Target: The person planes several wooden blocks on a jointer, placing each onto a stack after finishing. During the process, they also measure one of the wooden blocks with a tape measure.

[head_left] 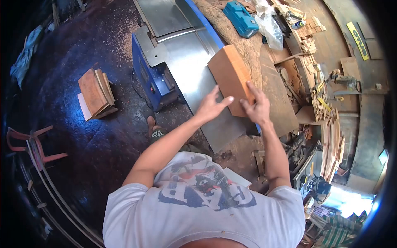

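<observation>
A thick reddish-brown wooden board (228, 78) stands on its edge on the metal bed of a jointer (190, 78), along the blue fence (210, 24). My right hand (258, 105) grips its near end, fingers over the top edge and thumb on the broad face. In front of that face is my left hand (211, 106), its fingers spread and the thumb overlapping the board's lower part. The board's far side and the palm of my right hand are hidden.
Left of the machine, a stack of boards (97, 93) sits on the dark floor near a red plastic chair frame (39, 144). A teal tool case (241, 19) lies on a wooden slab (244, 53) behind the fence. Shelves of offcuts (312, 62) line the right.
</observation>
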The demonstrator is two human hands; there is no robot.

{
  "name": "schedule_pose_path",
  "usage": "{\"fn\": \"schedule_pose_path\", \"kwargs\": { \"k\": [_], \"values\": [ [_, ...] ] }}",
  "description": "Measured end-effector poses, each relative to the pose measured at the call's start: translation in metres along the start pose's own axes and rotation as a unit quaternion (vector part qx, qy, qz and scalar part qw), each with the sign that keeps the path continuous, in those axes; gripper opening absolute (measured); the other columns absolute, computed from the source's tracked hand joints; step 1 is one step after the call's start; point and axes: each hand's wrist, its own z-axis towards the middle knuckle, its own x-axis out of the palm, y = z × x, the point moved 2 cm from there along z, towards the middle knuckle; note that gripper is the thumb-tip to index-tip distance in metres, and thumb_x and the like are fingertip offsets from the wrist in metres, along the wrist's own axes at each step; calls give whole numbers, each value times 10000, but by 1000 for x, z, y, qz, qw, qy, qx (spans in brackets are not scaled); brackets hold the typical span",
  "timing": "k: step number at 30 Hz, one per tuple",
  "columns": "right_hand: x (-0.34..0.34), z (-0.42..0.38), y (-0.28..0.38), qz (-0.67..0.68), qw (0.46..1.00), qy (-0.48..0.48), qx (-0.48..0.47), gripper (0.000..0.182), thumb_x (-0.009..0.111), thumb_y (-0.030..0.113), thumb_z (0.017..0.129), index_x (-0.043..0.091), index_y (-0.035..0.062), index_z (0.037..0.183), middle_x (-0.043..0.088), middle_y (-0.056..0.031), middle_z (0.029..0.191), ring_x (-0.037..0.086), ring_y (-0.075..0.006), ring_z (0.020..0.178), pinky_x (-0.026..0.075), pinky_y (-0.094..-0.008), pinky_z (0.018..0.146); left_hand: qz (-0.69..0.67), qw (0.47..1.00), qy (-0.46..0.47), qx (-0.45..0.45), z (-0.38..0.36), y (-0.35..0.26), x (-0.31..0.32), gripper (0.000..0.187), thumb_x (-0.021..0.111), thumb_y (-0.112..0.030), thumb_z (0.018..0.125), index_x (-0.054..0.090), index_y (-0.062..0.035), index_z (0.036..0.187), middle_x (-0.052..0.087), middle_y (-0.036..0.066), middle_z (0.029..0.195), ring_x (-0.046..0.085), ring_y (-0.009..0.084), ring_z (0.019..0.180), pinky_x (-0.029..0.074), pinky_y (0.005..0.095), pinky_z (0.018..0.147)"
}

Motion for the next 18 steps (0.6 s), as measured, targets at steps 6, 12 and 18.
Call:
{"fn": "schedule_pose_path", "kwargs": {
  "k": [6,12,18],
  "values": [
    [20,30,2,-19,1000,14,18,744,824,194,800,576,227,1501,651,-178,1111,692,-380,954,576,-475,801,77,991,-69,-80,71,-2,51,1222,727,-607,910,113,235,1549,244,461,1593,327,519,1507,319,501,1241],
    [39,90,20,-21,1000,4,10,735,812,208,808,570,233,1502,632,-148,1170,686,-382,1019,575,-488,847,32,992,-114,-52,115,1,16,1123,675,-566,967,133,223,1553,261,467,1583,324,531,1503,334,489,1237],
    [55,149,35,-26,998,51,-13,814,762,212,847,435,226,1592,597,-185,1218,680,-414,1023,573,-525,862,19,989,-144,-36,151,-15,-27,1111,707,-537,944,174,227,1549,357,445,1552,386,492,1487,363,458,1223]
  ]
}}
